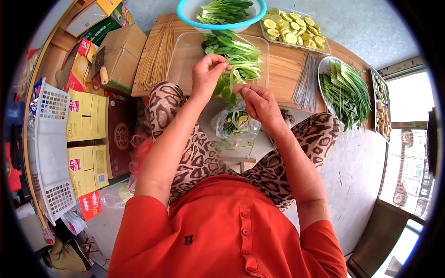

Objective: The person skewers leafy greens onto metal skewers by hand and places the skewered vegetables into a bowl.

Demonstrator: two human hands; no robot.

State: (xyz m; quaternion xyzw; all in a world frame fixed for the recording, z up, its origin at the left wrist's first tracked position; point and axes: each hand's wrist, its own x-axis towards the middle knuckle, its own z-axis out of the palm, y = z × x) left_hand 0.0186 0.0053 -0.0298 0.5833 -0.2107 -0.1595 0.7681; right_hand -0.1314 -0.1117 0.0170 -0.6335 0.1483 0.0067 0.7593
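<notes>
My left hand (208,76) pinches the upper part of a leafy green (229,89) with thumb and fingers. My right hand (260,105) is closed on the same green a little lower and to the right; its leaves hang down between the hands. Just behind them, a bunch of leafy greens (238,58) lies in a clear plastic tray (181,62), stems towards the right. Below my hands, between the knees, an open plastic bag (237,121) holds green scraps and pale yellowish pieces.
The wooden table (282,74) carries bamboo skewers (155,58), metal skewers (306,79), a blue-rimmed basin (262,13) of greens, a tray of sliced zucchini (294,28), a plate of skewered chives (343,90) and another food tray (382,104). Cardboard boxes (123,53) crowd the left.
</notes>
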